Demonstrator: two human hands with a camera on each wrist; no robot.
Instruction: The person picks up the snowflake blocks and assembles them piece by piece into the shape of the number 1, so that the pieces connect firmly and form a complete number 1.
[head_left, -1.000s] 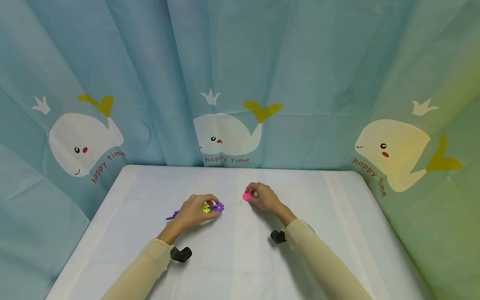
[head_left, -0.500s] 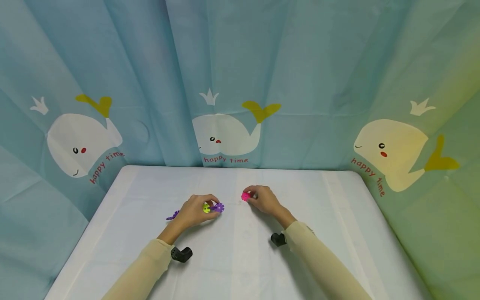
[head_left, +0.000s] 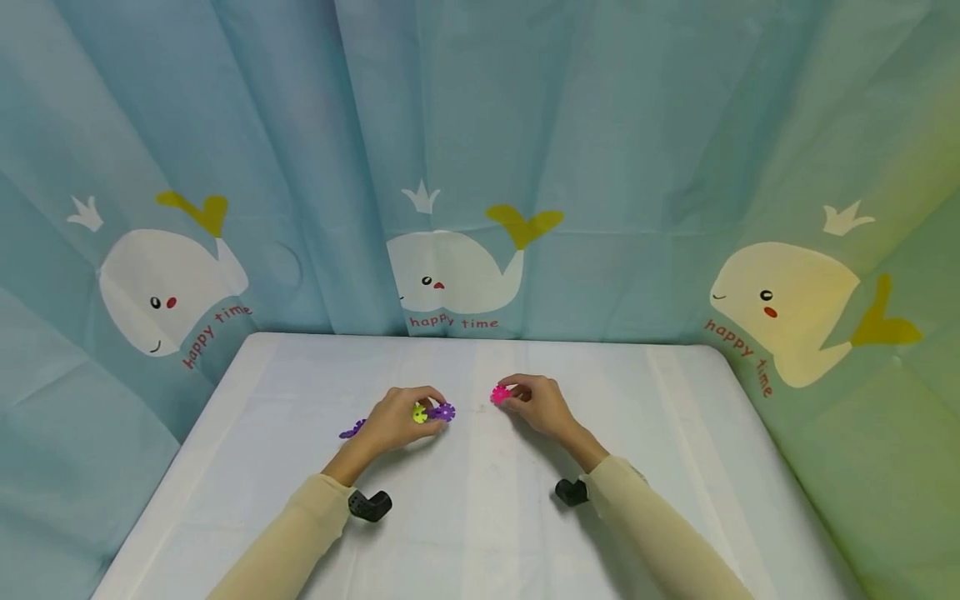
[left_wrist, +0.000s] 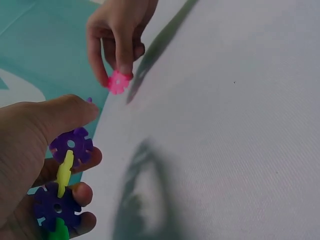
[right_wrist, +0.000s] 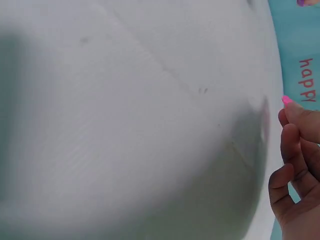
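My left hand (head_left: 401, 417) holds a chain of notched plastic snowflake discs above the table. In the left wrist view, an upper purple disc (left_wrist: 71, 145) sits by the thumb. A yellow disc (left_wrist: 64, 172), seen nearly edge-on, links it to a lower purple disc (left_wrist: 56, 206), and a green disc (left_wrist: 59, 230) is slotted in below. Part of the chain is hidden behind the hand; purple pieces (head_left: 352, 430) show beyond its left side. My right hand (head_left: 543, 404) pinches a single pink snowflake disc (head_left: 500, 395) between thumb and fingertips, apart from the chain.
A white cloth-covered table (head_left: 480, 517) lies under both hands. Behind and around it hangs a blue-green curtain (head_left: 630, 167) printed with whales. Black wrist cameras (head_left: 370, 505) jut from the sleeves.
Both hands have shifted slightly to the right, each with its discs. The right hand's fingers have lowered a little, with the pink disc still pinched.
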